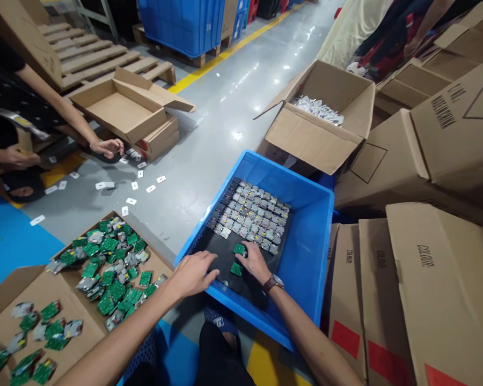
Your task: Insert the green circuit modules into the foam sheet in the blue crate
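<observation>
A blue plastic bin (312,230) stands in front of me. Inside it, rows of small circuit boards (251,212), grey side up, cover the far part of a black sheet (247,289). My right hand (255,264) reaches into the bin, its thumb and fingers around a green circuit board (239,249). Just nearer lies a second green circuit board (236,269). Over the bin's near left rim is my left hand (196,272), fingers apart and nothing in them. To its left, a cardboard tray (161,261) holds a heap of green and grey circuit boards (110,262).
An open carton (314,136) of white parts is behind the bin. Cartons (438,279) crowd the right side. White pieces (134,185) lie scattered on the floor near another person's hand (108,148). A wooden pallet (100,56) and blue container (181,24) are farther back.
</observation>
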The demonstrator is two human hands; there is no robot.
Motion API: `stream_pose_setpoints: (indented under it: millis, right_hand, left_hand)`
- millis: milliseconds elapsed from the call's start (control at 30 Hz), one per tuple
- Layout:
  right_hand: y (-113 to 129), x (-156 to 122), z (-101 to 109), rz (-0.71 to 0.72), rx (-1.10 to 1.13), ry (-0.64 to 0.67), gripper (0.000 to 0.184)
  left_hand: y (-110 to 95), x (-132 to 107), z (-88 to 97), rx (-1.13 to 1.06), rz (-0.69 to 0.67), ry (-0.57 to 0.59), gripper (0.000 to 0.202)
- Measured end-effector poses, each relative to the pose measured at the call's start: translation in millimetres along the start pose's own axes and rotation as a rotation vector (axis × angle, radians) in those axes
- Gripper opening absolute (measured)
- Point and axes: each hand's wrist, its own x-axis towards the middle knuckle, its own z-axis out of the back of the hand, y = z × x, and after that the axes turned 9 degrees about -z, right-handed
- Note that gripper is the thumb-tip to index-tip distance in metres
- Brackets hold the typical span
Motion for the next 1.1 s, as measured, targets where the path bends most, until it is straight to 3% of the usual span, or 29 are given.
stream_pose_setpoints:
  millis: [100,267,367,600,833,1100]
  right_hand:
    - [11.5,10.9,-6.4,0.034,-0.001,0.007,0.031]
    - [17.9,13.3,-4.6,0.043,-0.148,0.026,0.042]
    - [12.7,6.5,-0.7,0.063,-0.276,0.058,0.036]
    - [13.8,5.3,6.1,-0.045,-0.045,-0.031,0.029]
    - [21.0,12.9,18.6,-0.247,-0.128,0.223,0.027]
    - [17.3,14.9,6.5,-0.248,-0.03,-0.003,0.028]
  left_hand:
    - [0.0,-0.2,0.5,-0.001,0.001,-0.003,0.039]
    - [0.4,0.1,-0.2,0.0,0.0,-0.002,0.04]
    - [0.7,0.3,-0.8,-0.007,-0.005,-0.009,0.039]
    - [-1.1,-0.2,0.4,-0.011,0.007,-0.012,0.038]
    - [-1.2,0.0,-1.2,-0.018,0.013,-0.018,0.038]
    - [-1.3,-0.4,-0.2,-0.014,0.011,-0.023,0.038]
